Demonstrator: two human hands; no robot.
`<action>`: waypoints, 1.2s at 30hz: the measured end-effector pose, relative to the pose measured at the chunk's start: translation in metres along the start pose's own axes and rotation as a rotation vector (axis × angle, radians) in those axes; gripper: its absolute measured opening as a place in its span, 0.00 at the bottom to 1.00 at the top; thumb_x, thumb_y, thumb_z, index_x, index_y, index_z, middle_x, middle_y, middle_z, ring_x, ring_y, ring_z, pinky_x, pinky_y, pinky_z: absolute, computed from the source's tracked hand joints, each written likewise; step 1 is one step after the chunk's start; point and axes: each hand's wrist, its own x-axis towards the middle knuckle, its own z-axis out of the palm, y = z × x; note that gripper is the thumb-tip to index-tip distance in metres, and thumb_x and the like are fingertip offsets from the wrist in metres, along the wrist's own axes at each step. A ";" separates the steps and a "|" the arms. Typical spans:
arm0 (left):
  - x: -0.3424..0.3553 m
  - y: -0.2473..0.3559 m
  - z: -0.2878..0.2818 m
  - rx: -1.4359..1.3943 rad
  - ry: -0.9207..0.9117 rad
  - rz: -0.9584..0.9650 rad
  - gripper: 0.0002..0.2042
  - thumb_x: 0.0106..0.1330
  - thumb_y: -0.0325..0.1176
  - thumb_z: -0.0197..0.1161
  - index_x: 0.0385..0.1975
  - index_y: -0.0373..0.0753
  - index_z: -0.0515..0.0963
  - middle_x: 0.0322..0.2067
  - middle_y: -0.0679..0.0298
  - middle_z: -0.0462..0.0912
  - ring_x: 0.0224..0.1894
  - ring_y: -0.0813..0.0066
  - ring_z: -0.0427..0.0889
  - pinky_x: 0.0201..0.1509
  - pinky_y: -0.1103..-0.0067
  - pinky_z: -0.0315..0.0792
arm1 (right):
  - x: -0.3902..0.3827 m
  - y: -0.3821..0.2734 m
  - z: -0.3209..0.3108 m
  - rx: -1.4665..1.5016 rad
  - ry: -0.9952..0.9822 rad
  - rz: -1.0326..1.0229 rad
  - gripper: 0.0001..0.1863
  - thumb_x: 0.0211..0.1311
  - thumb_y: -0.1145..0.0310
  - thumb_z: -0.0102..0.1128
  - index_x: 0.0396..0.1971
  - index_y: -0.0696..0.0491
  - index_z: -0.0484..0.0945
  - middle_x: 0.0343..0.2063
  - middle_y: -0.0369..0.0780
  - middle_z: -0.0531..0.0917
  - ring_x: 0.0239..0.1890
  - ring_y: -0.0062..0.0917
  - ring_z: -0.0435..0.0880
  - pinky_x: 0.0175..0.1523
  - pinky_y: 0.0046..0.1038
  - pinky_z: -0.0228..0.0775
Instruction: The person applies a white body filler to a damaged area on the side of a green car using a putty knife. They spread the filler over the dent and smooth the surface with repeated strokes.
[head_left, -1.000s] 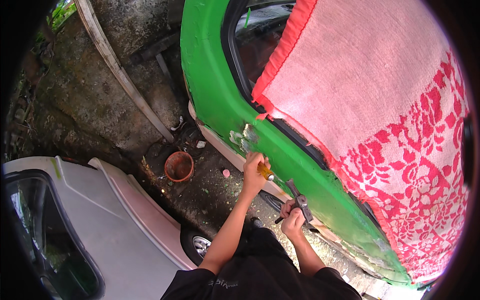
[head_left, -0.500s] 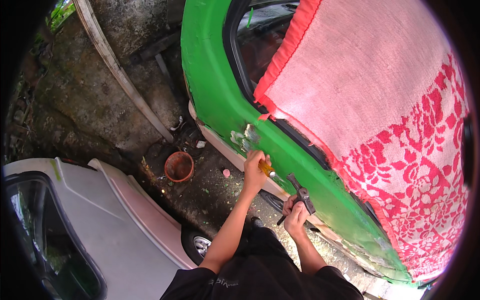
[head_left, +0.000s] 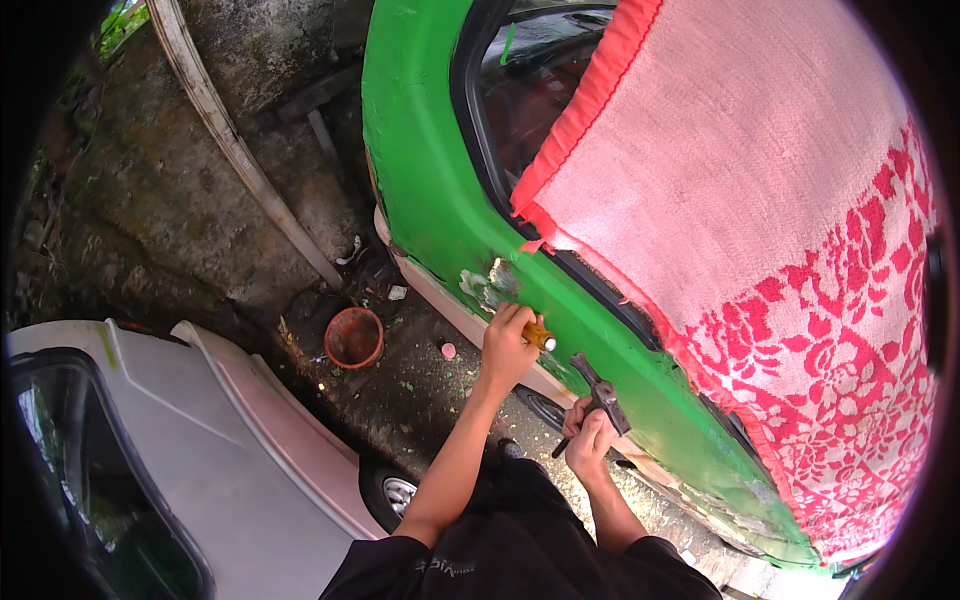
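My left hand (head_left: 506, 352) is closed round a chisel-like tool with a yellow handle (head_left: 538, 335). The handle's capped end points right; its blade is hidden behind my hand. That hand is against the green car panel (head_left: 420, 170), just below a chipped patch (head_left: 498, 278) where grey and whitish filler shows. My right hand (head_left: 590, 440) grips a hammer (head_left: 606, 395) by its dark handle. The hammer's metal head stands a little to the right of the tool's capped end, apart from it.
A pink and red patterned towel (head_left: 700, 170) covers the car's roof and part of its windows. Behind me on the left stands a grey car (head_left: 220, 430). An orange-brown pot (head_left: 354, 338) and a small pink object (head_left: 448, 351) lie on the debris-strewn ground.
Both hands keep their grips. The hammer head has shifted slightly down and left, and my left hand with the tool has moved very slightly down. The view has shifted a little.
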 end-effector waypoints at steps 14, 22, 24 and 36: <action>0.011 -0.006 -0.007 -0.082 -0.091 -0.031 0.11 0.46 0.17 0.63 0.26 0.32 0.68 0.26 0.54 0.73 0.32 0.51 0.73 0.34 0.66 0.66 | 0.016 0.005 0.007 -0.050 0.020 0.078 0.24 0.76 0.54 0.38 0.25 0.57 0.67 0.15 0.33 0.66 0.16 0.18 0.64 0.22 0.24 0.55; 0.008 -0.008 -0.008 -0.102 -0.142 -0.069 0.12 0.43 0.17 0.62 0.27 0.32 0.67 0.27 0.53 0.72 0.36 0.50 0.73 0.36 0.64 0.67 | 0.020 -0.010 0.014 -0.015 0.032 0.118 0.25 0.77 0.55 0.34 0.23 0.57 0.64 0.14 0.33 0.65 0.15 0.16 0.62 0.20 0.22 0.53; 0.013 -0.008 -0.008 -0.099 -0.111 -0.022 0.12 0.44 0.16 0.62 0.26 0.32 0.68 0.26 0.53 0.73 0.32 0.50 0.73 0.33 0.66 0.67 | 0.026 -0.008 0.017 -0.173 0.050 0.134 0.25 0.77 0.56 0.34 0.22 0.58 0.66 0.14 0.33 0.66 0.15 0.16 0.64 0.19 0.22 0.53; -0.065 -0.079 -0.073 -0.514 0.256 -0.129 0.12 0.51 0.15 0.56 0.16 0.34 0.58 0.18 0.64 0.65 0.26 0.71 0.69 0.33 0.78 0.66 | 0.015 -0.003 -0.005 -0.067 0.119 0.325 0.26 0.77 0.48 0.32 0.24 0.53 0.62 0.11 0.29 0.59 0.11 0.10 0.56 0.15 0.18 0.47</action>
